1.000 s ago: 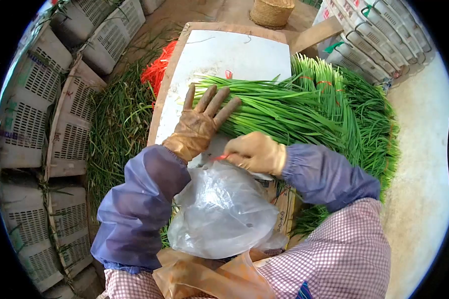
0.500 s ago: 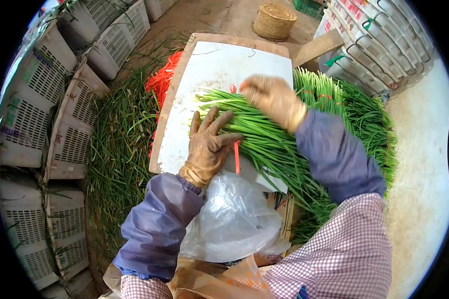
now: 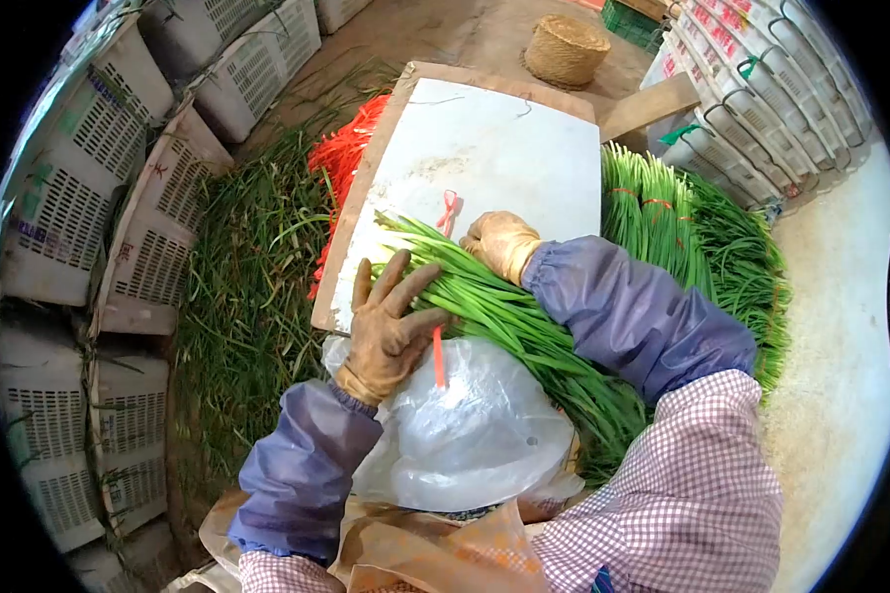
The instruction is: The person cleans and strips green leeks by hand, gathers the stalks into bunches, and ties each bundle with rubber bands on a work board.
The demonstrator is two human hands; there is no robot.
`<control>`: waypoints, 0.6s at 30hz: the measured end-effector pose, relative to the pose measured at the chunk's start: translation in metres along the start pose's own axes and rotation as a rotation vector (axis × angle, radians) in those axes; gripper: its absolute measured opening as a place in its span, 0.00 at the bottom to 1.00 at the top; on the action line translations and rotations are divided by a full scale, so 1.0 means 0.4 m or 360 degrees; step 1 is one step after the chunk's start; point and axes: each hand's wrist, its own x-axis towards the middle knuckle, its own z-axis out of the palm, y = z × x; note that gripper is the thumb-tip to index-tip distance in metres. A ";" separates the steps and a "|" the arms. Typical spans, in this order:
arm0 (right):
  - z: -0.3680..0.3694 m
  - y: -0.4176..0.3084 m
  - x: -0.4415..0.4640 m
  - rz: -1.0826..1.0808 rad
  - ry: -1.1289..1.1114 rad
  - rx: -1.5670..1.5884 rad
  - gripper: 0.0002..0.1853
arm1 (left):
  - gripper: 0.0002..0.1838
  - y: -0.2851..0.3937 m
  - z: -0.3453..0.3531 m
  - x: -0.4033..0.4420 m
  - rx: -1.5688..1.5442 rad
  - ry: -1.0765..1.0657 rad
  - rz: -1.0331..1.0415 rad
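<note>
A loose bundle of long green chives point(image 3: 509, 306) lies slantwise across a white board point(image 3: 524, 163), pale ends to the left. My gloved left hand point(image 3: 391, 321) rests on its near side by the pale ends, fingers spread. My gloved right hand point(image 3: 502, 244) is at the bundle's far edge with its fingers curled in; what they hold is hidden. A red tie strip point(image 3: 439, 358) hangs from the near side beside my left thumb. Its looped far end point(image 3: 450, 206) sticks out beyond the chives, left of my right hand.
Tied chive bunches point(image 3: 653, 203) stand right of the board. Red strips point(image 3: 351, 148) hang at its left edge, above loose leaves point(image 3: 252, 257) on the floor. Clear plastic point(image 3: 475, 425) covers my lap. White crates point(image 3: 89, 208) line the left; more crates point(image 3: 761, 99) are stacked right.
My right hand, raised and blurred over the chives before, has come down to their far edge with fingers curled. The bundle has shifted toward me, and more of the tie's far end shows.
</note>
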 end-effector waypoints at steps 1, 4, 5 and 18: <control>-0.010 -0.017 -0.001 -0.0052 0.0003 -0.0148 0.16 | 0.09 0.010 -0.015 -0.009 0.0011 -0.0005 -0.0010; -0.050 -0.024 0.029 -0.0125 0.0028 -0.0282 0.16 | 0.12 0.037 -0.038 -0.027 0.0060 0.0096 0.0005; -0.061 -0.021 0.053 0.0002 -0.0014 -0.0130 0.17 | 0.13 0.042 -0.037 -0.040 0.0187 0.0204 0.0025; -0.017 -0.035 0.147 0.0196 0.0013 -0.0273 0.17 | 0.09 0.066 -0.003 -0.118 -0.1044 -0.0008 -0.0802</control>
